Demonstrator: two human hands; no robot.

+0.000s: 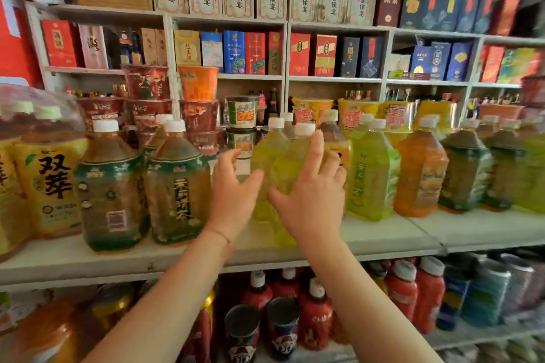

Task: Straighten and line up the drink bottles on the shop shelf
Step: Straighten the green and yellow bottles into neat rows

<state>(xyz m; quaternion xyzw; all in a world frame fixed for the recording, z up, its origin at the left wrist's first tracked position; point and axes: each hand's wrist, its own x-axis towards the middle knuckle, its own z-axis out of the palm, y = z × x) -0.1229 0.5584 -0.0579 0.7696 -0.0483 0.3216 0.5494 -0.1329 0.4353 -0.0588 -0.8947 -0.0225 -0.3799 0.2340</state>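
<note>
A white shop shelf (383, 240) runs the width of the frame, lined with large drink bottles with white caps, while behind and above it a wall unit (286, 50) holds boxed goods in red, blue and cream. Stacked instant-noodle cups (199, 87) stand behind the bottles near the middle. At left sit two green-labelled tea bottles (177, 186), upright and side by side, next to a yellow-labelled bottle (48, 183). To the right stand a lime-green bottle (373, 174), an orange bottle (421, 171) and darker ones, blurred toward the edge. On the shelf below, red bottles (401, 289) and dark cans (241, 330) are visible. In the centre, two pale yellow-green bottles (280, 156) stand close together, one slightly ahead of the other, near the shelf's front edge. A person's two bare arms reach in from below. The left hand (233, 188) is at the left side of the pair, fingers relaxed and spread, thumb towards the bottle; contact cannot be told. The right hand (312, 197) lies in front of the nearer bottle, fingers straight and splayed, thumb against its face
</note>
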